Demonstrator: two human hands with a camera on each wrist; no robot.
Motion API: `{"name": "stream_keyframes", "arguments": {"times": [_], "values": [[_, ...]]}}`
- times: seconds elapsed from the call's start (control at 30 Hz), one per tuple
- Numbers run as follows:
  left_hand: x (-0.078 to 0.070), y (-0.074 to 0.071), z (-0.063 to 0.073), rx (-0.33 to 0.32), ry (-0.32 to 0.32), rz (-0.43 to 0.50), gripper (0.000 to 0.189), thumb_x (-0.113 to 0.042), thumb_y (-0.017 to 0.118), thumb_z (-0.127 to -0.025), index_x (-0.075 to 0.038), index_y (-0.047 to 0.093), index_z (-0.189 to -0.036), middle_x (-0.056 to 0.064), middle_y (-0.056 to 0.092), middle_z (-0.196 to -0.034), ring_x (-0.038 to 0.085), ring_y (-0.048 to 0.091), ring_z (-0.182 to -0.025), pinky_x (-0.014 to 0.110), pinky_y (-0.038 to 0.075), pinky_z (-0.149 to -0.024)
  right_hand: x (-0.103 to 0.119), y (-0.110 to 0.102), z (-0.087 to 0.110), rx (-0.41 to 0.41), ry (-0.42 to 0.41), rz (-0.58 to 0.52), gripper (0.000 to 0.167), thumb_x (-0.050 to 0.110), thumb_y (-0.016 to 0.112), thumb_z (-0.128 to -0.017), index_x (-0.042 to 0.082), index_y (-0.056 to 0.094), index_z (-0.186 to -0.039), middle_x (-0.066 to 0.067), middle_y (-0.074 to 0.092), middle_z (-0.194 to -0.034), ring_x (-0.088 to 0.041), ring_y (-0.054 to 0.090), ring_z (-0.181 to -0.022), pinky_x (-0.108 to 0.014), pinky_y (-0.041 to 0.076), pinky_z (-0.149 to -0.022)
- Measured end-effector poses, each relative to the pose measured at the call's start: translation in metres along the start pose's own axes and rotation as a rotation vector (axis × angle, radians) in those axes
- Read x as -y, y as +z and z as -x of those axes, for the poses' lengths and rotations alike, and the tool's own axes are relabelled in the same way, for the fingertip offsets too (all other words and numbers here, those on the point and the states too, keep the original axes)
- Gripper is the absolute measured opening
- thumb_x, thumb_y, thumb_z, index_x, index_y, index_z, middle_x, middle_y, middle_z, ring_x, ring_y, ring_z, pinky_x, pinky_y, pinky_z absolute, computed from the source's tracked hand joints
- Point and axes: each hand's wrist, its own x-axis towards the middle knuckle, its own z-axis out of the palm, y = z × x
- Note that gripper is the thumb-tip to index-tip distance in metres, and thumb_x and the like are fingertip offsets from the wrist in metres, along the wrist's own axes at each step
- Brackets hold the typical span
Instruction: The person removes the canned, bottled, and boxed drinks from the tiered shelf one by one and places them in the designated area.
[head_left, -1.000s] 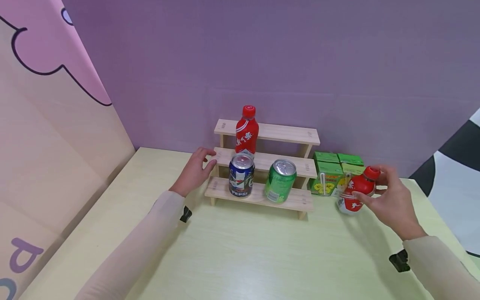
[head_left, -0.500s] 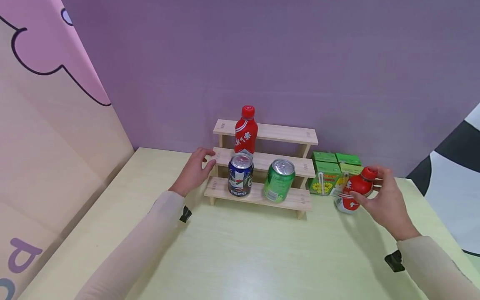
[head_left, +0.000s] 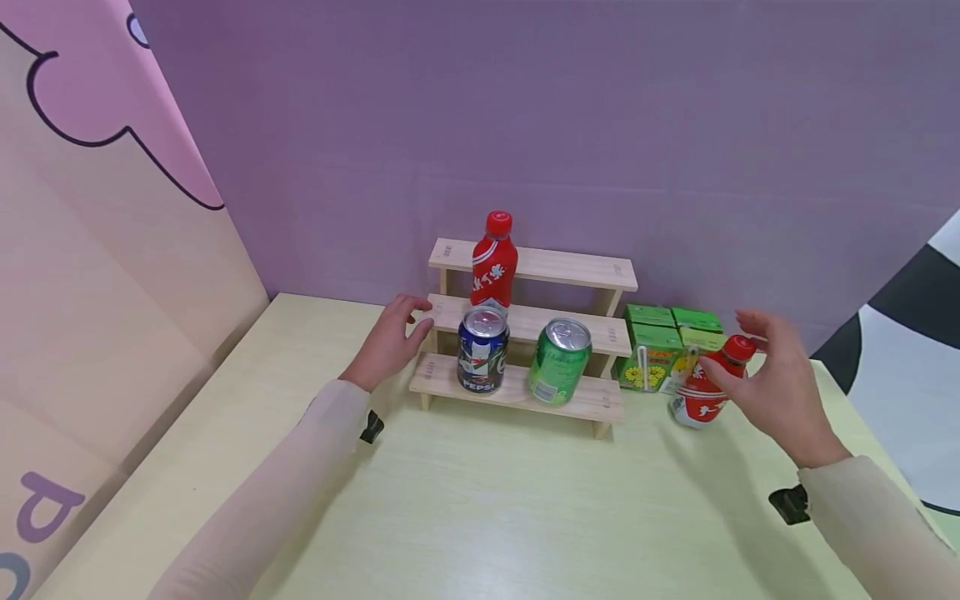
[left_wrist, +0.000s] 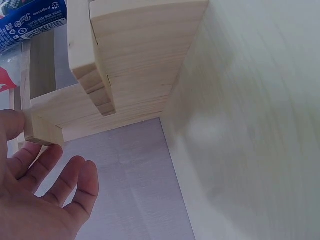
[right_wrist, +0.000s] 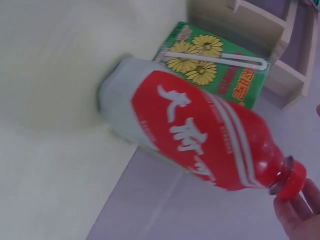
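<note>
My left hand (head_left: pixel 388 343) is at the left end of the three-step wooden display shelf (head_left: pixel 525 319). In the left wrist view its thumb and nearest fingers (left_wrist: pixel 47 160) lie about the end of a board, pinching its corner. On the lowest step stand a blue Pepsi can (head_left: pixel 483 350) and a green drink can (head_left: pixel 561 362). A red-capped bottle (head_left: pixel 494 262) rises behind the Pepsi can. To the shelf's right, a second red bottle (head_left: pixel 701 390) stands on the table. My right hand (head_left: pixel 776 387) is spread around its cap, fingers loose; in the right wrist view the fingertips (right_wrist: pixel 286 215) are beside the cap.
Several green drink cartons with straws (head_left: pixel 652 350) are packed between the shelf and the right bottle. A purple wall (head_left: pixel 540 108) closes off the back of the pale table (head_left: pixel 450 500). A cream panel (head_left: pixel 135 275) borders the left side.
My right hand has loosened from the second bottle, its fingers spreading and rising a little at the cap. That bottle has stayed standing. My left hand has not moved.
</note>
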Motion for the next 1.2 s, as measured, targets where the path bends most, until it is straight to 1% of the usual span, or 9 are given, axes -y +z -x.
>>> {"name": "stream_keyframes", "arguments": {"times": [0.03, 0.07, 0.13, 0.23, 0.37, 0.6, 0.77, 0.93, 1.2], "values": [[0.000, 0.000, 0.000, -0.001, 0.000, 0.001, 0.032, -0.023, 0.054, -0.097, -0.007, 0.052, -0.125, 0.007, 0.048, -0.125, 0.026, 0.049, -0.106, 0.035, 0.045, -0.091, 0.003, 0.000, -0.001, -0.004, -0.007, -0.002, 0.076, 0.012, 0.077, -0.078, 0.004, 0.034, -0.140, -0.020, 0.041, -0.134, -0.042, 0.042, -0.116, -0.005, 0.029, -0.085], [0.000, 0.000, 0.001, -0.001, -0.001, 0.001, 0.032, -0.023, 0.054, -0.097, -0.007, 0.052, -0.125, 0.007, 0.048, -0.125, 0.026, 0.049, -0.107, 0.035, 0.045, -0.091, 0.005, 0.000, -0.002, -0.010, -0.015, -0.004, 0.075, 0.012, 0.077, -0.078, 0.003, 0.034, -0.140, -0.020, 0.041, -0.134, -0.043, 0.042, -0.116, -0.011, 0.033, -0.091], [-0.001, -0.001, 0.001, 0.000, -0.001, 0.003, 0.032, -0.023, 0.054, -0.097, -0.007, 0.052, -0.125, 0.007, 0.048, -0.125, 0.026, 0.049, -0.107, 0.036, 0.045, -0.091, 0.009, 0.001, -0.005, -0.020, -0.029, -0.008, 0.074, 0.010, 0.077, -0.078, 0.002, 0.036, -0.139, -0.020, 0.042, -0.134, -0.043, 0.041, -0.117, -0.032, 0.039, -0.099], [-0.002, -0.002, 0.001, 0.001, 0.000, 0.007, 0.032, -0.022, 0.054, -0.097, -0.007, 0.052, -0.125, 0.008, 0.049, -0.125, 0.027, 0.049, -0.107, 0.036, 0.046, -0.091, 0.016, 0.002, -0.009, -0.019, -0.044, -0.025, 0.075, 0.009, 0.077, -0.078, 0.003, 0.036, -0.140, -0.021, 0.041, -0.135, -0.045, 0.039, -0.119, -0.062, 0.036, -0.092], [-0.002, -0.002, 0.001, 0.001, 0.000, 0.003, 0.031, -0.022, 0.054, -0.098, -0.007, 0.052, -0.125, 0.008, 0.049, -0.125, 0.026, 0.049, -0.107, 0.036, 0.046, -0.090, 0.026, 0.006, -0.015, -0.011, -0.070, -0.050, 0.074, 0.008, 0.076, -0.078, 0.005, 0.036, -0.140, -0.020, 0.040, -0.135, -0.044, 0.037, -0.121, -0.063, 0.034, -0.093], [-0.004, -0.002, 0.002, -0.001, 0.016, 0.004, 0.031, -0.020, 0.054, -0.098, -0.004, 0.053, -0.124, 0.010, 0.049, -0.125, 0.028, 0.050, -0.107, 0.037, 0.046, -0.090, 0.048, 0.021, -0.031, -0.008, -0.151, -0.091, 0.066, 0.009, 0.076, -0.079, 0.001, 0.041, -0.135, -0.019, 0.045, -0.130, -0.042, 0.043, -0.117, -0.059, 0.036, -0.094], [-0.004, -0.002, 0.001, 0.003, 0.010, -0.009, 0.031, -0.022, 0.053, -0.098, -0.006, 0.052, -0.125, 0.009, 0.049, -0.126, 0.026, 0.049, -0.108, 0.037, 0.046, -0.091, 0.065, 0.032, -0.041, 0.015, -0.176, -0.108, 0.061, 0.014, 0.073, -0.083, 0.002, 0.042, -0.134, -0.017, 0.046, -0.131, -0.039, 0.044, -0.118, -0.057, 0.037, -0.094], [-0.003, -0.002, 0.000, 0.001, 0.015, -0.008, 0.032, -0.022, 0.054, -0.098, -0.006, 0.052, -0.125, 0.008, 0.049, -0.125, 0.027, 0.049, -0.107, 0.037, 0.046, -0.091, 0.084, 0.041, -0.050, 0.041, -0.224, -0.135, 0.061, 0.016, 0.073, -0.083, 0.004, 0.042, -0.135, -0.014, 0.046, -0.131, -0.036, 0.044, -0.117, -0.055, 0.039, -0.094], [0.003, 0.000, 0.000, -0.030, 0.068, 0.000, 0.029, -0.018, 0.054, -0.097, -0.004, 0.054, -0.122, 0.010, 0.051, -0.122, 0.029, 0.051, -0.105, 0.039, 0.045, -0.089, 0.120, 0.056, -0.071, 0.073, -0.340, -0.176, 0.061, 0.017, 0.073, -0.083, 0.005, 0.044, -0.134, -0.011, 0.047, -0.131, -0.031, 0.044, -0.118, -0.052, 0.039, -0.095]]}}
